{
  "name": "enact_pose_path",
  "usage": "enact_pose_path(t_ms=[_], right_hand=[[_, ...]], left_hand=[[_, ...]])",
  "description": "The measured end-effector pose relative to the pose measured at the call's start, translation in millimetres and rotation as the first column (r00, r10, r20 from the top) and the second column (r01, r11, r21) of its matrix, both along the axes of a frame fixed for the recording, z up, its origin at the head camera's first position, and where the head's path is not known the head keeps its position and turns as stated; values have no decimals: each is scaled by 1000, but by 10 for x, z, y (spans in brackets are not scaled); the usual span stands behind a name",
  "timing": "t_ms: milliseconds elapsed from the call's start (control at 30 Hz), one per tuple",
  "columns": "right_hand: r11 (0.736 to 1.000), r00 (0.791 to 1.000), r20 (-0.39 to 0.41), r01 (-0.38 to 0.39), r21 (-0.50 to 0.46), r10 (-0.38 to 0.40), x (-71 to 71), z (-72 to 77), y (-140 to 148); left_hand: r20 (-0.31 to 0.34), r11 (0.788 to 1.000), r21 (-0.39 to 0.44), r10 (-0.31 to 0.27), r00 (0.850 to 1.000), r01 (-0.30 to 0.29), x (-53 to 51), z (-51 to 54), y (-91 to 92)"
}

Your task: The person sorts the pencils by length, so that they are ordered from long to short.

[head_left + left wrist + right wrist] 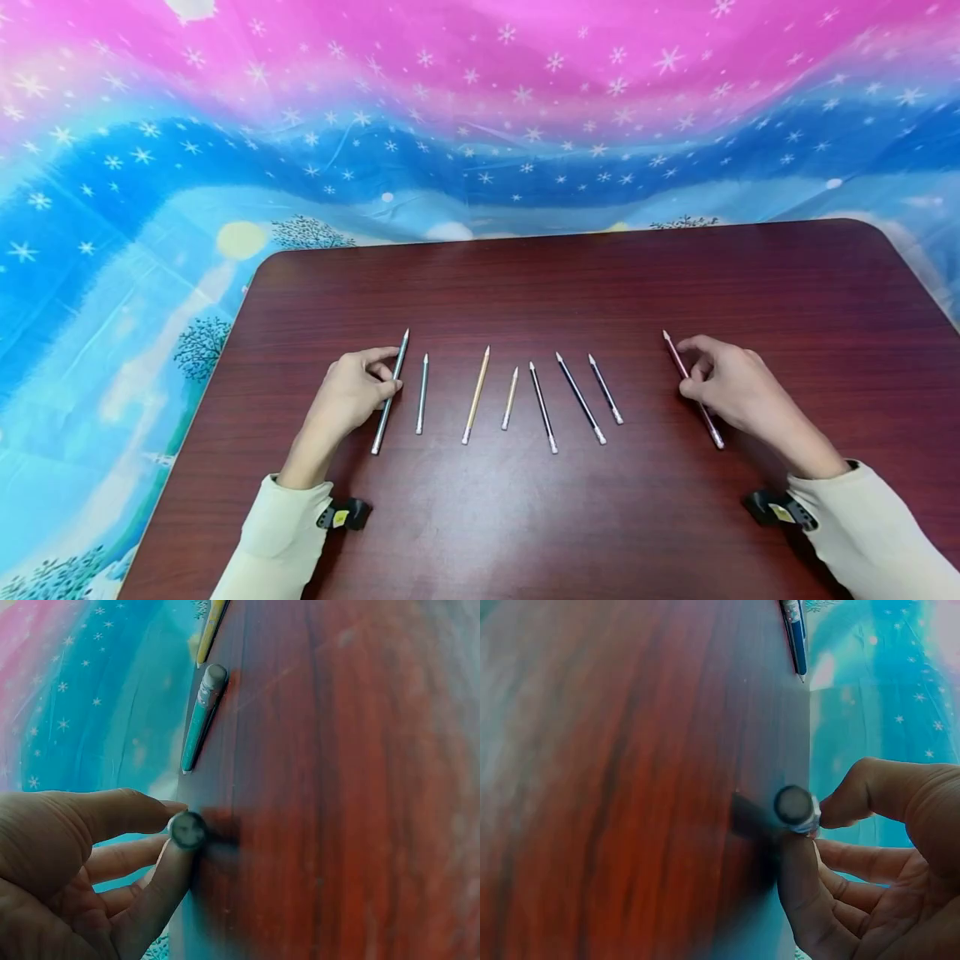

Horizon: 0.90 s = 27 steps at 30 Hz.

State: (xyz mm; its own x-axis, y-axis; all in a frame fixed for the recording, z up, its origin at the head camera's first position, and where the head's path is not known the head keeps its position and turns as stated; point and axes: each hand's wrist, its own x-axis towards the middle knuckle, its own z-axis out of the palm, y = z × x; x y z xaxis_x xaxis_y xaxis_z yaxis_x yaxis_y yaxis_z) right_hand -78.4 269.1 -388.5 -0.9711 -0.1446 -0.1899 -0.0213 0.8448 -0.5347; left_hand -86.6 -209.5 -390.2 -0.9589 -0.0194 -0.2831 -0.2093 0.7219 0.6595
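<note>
Clamped thumb-to-finger on teal pencil [382, 425] with left hand [351, 387], on red pencil [707, 418] with right hand [729, 385]. Pinch lightly mid-shaft; steer clear of 6 pencils [510, 398] between.

dark red-brown table [495, 517]; snowflake-printed pink-and-blue cloth [480, 108] hanging behind it

Head view: 1, above table [487, 525], facing forward and down. Left-wrist view: 1, low, close on left hand [348, 387]. Right-wrist view: likewise, right hand [731, 383]. Shared, head and left-wrist: left hand, backdrop [480, 108].
</note>
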Motion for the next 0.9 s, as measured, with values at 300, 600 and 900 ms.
enact_pose_path(t_ms=[300,600,900], right_hand=[[1000,1000,-19,0,-22,0,-21,20,-53],[999,1000,-16,-8,-45,7,-52,39,-108],[998,1000,-23,-16,-58,15,-84,50,-157]], left_hand=[[43,998,49,23,999,-25,-47,30,-26],[57,996,81,31,998,-36,-205,50,-129],[77,984,159,71,995,-82,-454,53,-282]])
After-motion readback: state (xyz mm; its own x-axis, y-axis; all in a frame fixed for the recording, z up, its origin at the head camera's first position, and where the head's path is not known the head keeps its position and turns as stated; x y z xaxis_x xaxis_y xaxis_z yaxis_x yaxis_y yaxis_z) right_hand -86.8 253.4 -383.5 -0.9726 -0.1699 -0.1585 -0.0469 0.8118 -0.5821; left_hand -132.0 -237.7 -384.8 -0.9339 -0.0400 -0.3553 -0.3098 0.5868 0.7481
